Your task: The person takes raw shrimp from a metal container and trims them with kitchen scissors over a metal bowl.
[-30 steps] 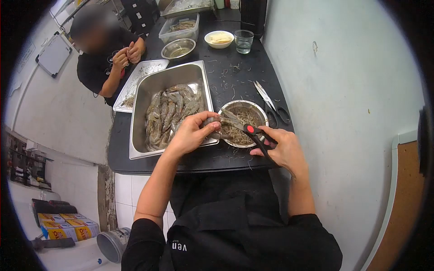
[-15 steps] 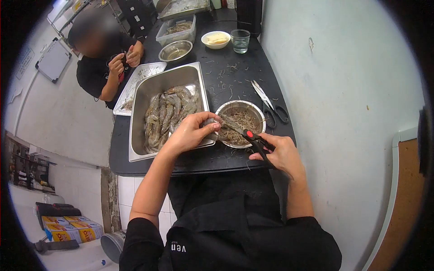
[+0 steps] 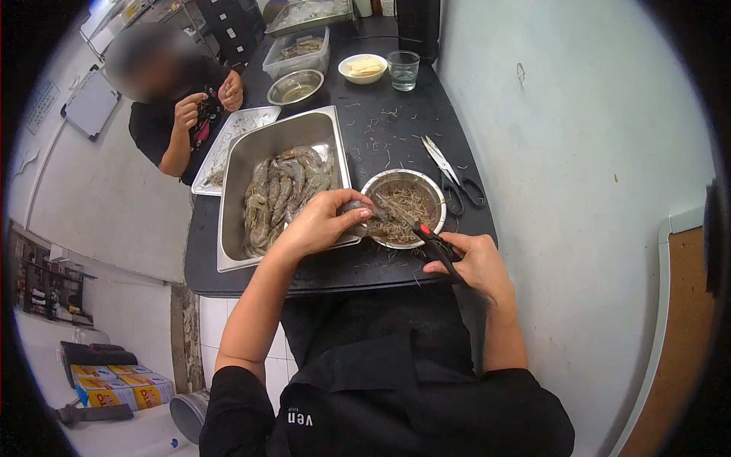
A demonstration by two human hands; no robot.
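Note:
My left hand (image 3: 329, 219) is closed on a grey raw shrimp (image 3: 371, 216), held over the near left rim of a round metal bowl (image 3: 368, 185). Thin shrimp trimmings (image 3: 413, 200) fill much of that bowl. In my right hand (image 3: 476, 263) are black-handled scissors (image 3: 433, 238) with a red pivot; their blades reach over the bowl toward the shrimp and are hard to make out against the trimmings. Left of the bowl stands a deep steel pan (image 3: 235, 175) with many whole shrimp (image 3: 278, 194) in it.
A second pair of scissors (image 3: 451, 174) lies right of the bowl. Farther back are a metal bowl (image 3: 295, 87), a plastic tub (image 3: 327, 59), a white bowl (image 3: 364, 78) and a water glass (image 3: 403, 75). A person (image 3: 164, 122) works at the left, beside a white tray (image 3: 259, 116). A wall borders the right.
The scissors in my right hand look more closed, with their handles drawn together. My left hand stays nearly in place with the shrimp. The other person's hands have moved slightly apart.

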